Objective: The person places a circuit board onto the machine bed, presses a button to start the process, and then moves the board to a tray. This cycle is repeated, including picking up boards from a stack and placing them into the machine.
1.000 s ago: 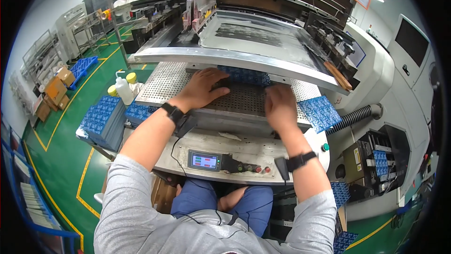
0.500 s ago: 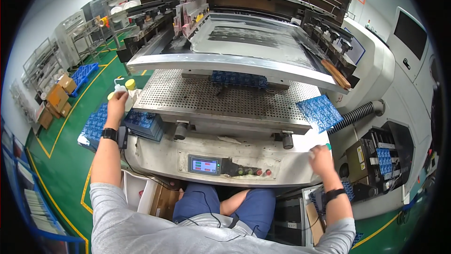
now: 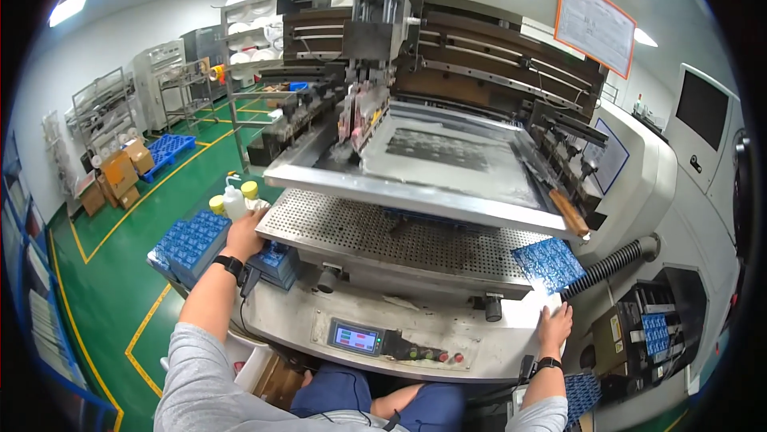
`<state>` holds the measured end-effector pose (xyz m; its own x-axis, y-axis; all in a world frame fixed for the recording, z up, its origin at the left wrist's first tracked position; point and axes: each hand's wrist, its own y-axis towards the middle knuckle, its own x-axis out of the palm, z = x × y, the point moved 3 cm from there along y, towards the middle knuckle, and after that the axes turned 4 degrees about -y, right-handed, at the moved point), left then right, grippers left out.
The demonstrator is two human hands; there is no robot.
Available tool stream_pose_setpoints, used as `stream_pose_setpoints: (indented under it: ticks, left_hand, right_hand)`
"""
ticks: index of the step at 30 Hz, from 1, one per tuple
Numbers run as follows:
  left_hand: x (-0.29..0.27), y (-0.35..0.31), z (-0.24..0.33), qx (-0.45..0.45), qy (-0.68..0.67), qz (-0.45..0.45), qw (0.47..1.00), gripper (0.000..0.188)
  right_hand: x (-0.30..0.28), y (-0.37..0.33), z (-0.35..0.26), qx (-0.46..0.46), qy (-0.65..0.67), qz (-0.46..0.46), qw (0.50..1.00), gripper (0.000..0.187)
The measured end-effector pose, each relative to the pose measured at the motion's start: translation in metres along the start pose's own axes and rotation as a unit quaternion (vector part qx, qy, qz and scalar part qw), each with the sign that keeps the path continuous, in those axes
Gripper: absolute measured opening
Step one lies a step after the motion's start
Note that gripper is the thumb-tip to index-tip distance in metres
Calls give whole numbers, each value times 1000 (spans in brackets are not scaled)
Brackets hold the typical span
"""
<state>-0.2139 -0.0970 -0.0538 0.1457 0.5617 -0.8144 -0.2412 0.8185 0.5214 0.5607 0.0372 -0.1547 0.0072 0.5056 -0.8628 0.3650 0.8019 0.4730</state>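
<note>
My left hand [image 3: 244, 232] is beside the left corner of the perforated metal table [image 3: 335, 224], fingers stretched forward and partly hidden, nothing seen in them. It is over a stack of blue circuit boards [image 3: 276, 264]; a larger stack [image 3: 192, 242] stands left of it. Just beyond is a white squeeze bottle [image 3: 234, 202]. My right hand [image 3: 555, 326] lies on the machine's front right ledge, fingers apart and holding nothing. A blue circuit board panel [image 3: 550, 264] rests just above it, at the table's right edge.
A metal-framed printing screen [image 3: 431, 148] hangs low over the table, with a wooden-handled spatula [image 3: 567, 210] on its right side. A control panel [image 3: 355, 338] sits in front. Right of the table runs a ribbed black hose [image 3: 615, 264]. Yellow-lidded jars [image 3: 250, 190] stand left.
The view has tilted up, showing more of the machine's top. My left hand has left the bottle for the table's corner. My right hand stays near the ledge, with its fingers now more spread.
</note>
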Motion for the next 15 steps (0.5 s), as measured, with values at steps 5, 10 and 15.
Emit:
stream_pose_setpoints:
  ticks: [5, 10, 15]
  left_hand:
    - [-30, 29, -6, 62, 6, -28, 998, 36]
    - [-48, 50, -1, 37, -28, 9, 999, 43]
    - [-74, 63, 8, -6, -55, -24, 998, 49]
  right_hand:
    - [-39, -1, -7, 30, -5, 54, 998, 70]
    - [-83, -9, -11, 47, 3, 21, 999, 68]
    - [-107, -23, -8, 34, -25, 7, 999, 68]
